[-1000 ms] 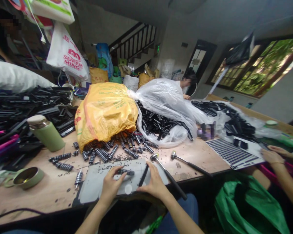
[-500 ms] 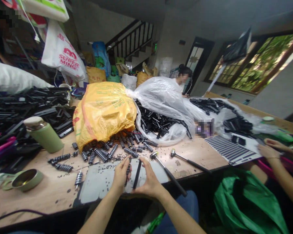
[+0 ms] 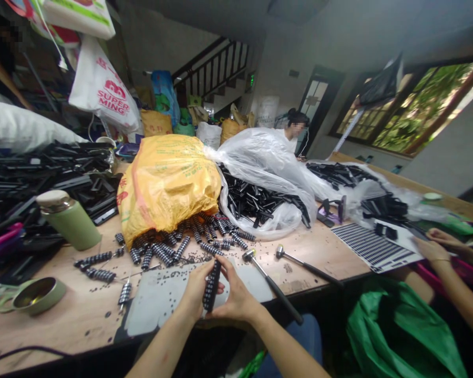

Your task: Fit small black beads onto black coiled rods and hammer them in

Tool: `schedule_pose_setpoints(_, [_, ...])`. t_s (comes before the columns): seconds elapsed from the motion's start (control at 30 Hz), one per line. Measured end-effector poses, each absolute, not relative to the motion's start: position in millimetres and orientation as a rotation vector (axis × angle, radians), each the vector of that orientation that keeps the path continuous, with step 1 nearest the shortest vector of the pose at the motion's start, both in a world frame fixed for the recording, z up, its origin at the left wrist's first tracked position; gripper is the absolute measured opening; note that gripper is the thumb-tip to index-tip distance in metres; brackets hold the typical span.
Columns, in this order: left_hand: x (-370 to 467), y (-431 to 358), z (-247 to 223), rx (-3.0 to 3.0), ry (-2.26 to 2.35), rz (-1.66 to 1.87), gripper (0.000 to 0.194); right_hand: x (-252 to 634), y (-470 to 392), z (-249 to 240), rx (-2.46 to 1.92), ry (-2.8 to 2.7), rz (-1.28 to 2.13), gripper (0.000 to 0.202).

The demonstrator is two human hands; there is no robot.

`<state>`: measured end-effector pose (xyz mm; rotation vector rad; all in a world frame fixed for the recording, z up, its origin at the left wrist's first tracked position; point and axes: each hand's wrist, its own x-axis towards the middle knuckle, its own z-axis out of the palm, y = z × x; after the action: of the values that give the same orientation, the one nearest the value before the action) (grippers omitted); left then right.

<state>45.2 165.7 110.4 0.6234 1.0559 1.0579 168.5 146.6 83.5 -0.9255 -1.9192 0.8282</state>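
Observation:
Over the grey mat (image 3: 150,299) my left hand (image 3: 195,289) is closed around a black strip with a row of pale marks (image 3: 210,287). My right hand (image 3: 238,296) grips a plain, narrow black strip (image 3: 216,273) by its two ends, between thumb and fingers. The two strips stand side by side, pressed together or very nearly so, tilted upright. Beyond my hands, many ribbed black-and-silver rolls (image 3: 163,252) spill from under a yellow sack (image 3: 169,184). Tiny dark bits lie scattered around the mat.
Two hammers (image 3: 274,286) (image 3: 309,262) lie right of the mat. At left stand a green flask (image 3: 73,220) and a cup (image 3: 39,296). A clear plastic bag (image 3: 276,157) of black pieces sits behind. A co-worker's hands (image 3: 433,249) are at right, near a striped sheet (image 3: 372,247).
My right hand has moved left, bringing the plain black strip up against the marked one in my left hand. The gap between the strips has closed.

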Motion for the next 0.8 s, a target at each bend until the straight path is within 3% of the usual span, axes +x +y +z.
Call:
schedule_pose_setpoints(0.33, [48.9, 173.9, 109.5, 0.601, 1.11, 0.979, 0.02, 165.9, 151.2, 81.0, -0.953, -1.798, 0.952, 0.106])
schedule_pose_setpoints(0.47, [47.0, 179.8, 96.6, 0.697, 1.19, 0.932, 0.021, 161.6, 151.8, 71.5, -1.07, -1.832, 0.833, 0.104])
schedule_pose_setpoints(0.63, [47.6, 174.2, 58.5, 1.644, 1.277, 1.094, 0.033, 156.4, 152.3, 42.9, -1.349, -1.824, 0.56, 0.093])
schedule_pose_setpoints(0.8, [46.1, 168.0, 20.8, 2.33, 1.234, 0.924, 0.044, 177.3, 144.0, 25.9, -1.506, -1.888, 0.495, 0.081])
